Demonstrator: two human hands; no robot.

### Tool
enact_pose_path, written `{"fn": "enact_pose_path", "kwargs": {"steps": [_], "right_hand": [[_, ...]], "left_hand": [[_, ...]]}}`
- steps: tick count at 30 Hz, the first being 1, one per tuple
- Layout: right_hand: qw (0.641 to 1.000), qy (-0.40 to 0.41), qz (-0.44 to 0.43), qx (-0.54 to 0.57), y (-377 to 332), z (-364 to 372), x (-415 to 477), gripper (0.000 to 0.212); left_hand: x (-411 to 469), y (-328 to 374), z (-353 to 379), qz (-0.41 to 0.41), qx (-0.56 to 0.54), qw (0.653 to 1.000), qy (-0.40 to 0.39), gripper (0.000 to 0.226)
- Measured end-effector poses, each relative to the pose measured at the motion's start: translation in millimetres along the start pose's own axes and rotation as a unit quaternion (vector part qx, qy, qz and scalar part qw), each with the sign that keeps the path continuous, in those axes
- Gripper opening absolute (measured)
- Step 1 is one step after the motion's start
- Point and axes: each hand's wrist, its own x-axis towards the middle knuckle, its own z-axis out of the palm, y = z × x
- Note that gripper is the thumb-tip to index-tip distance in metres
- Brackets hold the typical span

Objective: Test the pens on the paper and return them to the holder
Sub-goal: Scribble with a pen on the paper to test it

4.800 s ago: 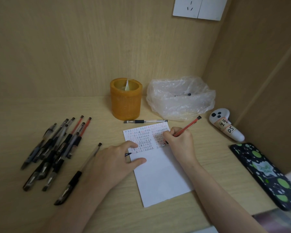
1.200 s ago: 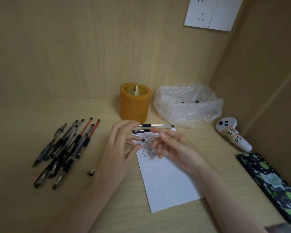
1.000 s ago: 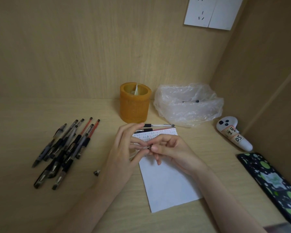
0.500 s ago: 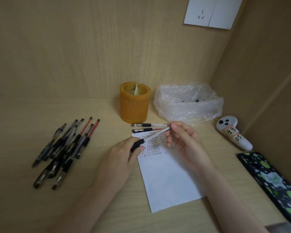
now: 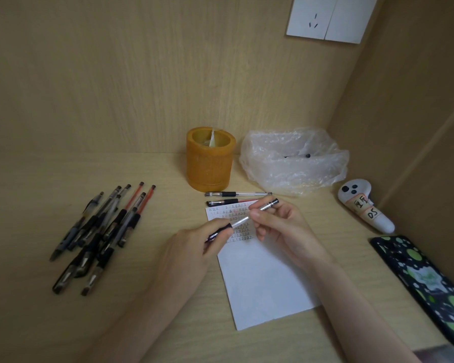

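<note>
Both hands hold one clear-barrelled pen (image 5: 243, 219) over the top of the white paper (image 5: 262, 279). My left hand (image 5: 192, 254) grips its black grip end. My right hand (image 5: 278, 229) pinches the barrel near its far end, which sticks out past the fingers. The paper's upper part carries rows of small marks. Two pens (image 5: 236, 194) lie side by side between the paper and the orange holder (image 5: 209, 161). Several pens (image 5: 102, 231), black and red, lie in a loose pile at the left.
A crumpled clear plastic bag (image 5: 294, 161) sits right of the holder. A white controller (image 5: 362, 205) and a black phone with green spots (image 5: 425, 284) lie at the right. Wooden walls close the back and right side.
The red pen written with earlier now lies above the paper. A clear pen has come up from the desk into both hands, and my right hand has slid along its barrel.
</note>
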Motion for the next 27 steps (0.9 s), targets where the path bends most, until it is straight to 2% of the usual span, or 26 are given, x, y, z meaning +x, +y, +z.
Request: {"fn": "enact_pose_path", "kwargs": {"steps": [6,11,14,17,20,24,27], "right_hand": [[0.999,-0.013,-0.038,0.003,1.6,-4.4,-1.5,0.009],[0.999,-0.003,-0.043,-0.023,2.1,-5.8,-0.4,0.006],[0.999,-0.003,-0.045,-0.025,3.0,-6.1,-0.1,0.005],[0.999,-0.011,-0.048,-0.017,2.7,-6.4,-1.0,0.01],[0.998,-0.027,-0.05,-0.01,2.4,-7.5,-0.8,0.007],[0.997,-0.058,-0.06,-0.002,2.5,-9.9,-0.4,0.015],[0.997,-0.053,-0.034,0.036,1.7,-4.9,0.2,0.021]], "left_hand": [[2.5,-0.4,3.4,-0.006,-0.055,0.998,-0.002,0.016],[-2.3,0.4,4.0,-0.004,-0.02,0.999,-0.051,0.013],[-2.4,0.8,5.4,-0.005,-0.002,0.999,-0.044,0.01],[0.1,1.5,4.7,-0.017,-0.022,0.999,-0.044,0.01],[0.4,2.9,3.9,-0.023,-0.046,0.997,-0.05,0.012],[3.3,0.8,1.5,-0.033,-0.089,0.995,-0.033,0.01],[2.3,-2.4,-0.3,-0.017,-0.069,0.997,-0.013,0.011]]}}
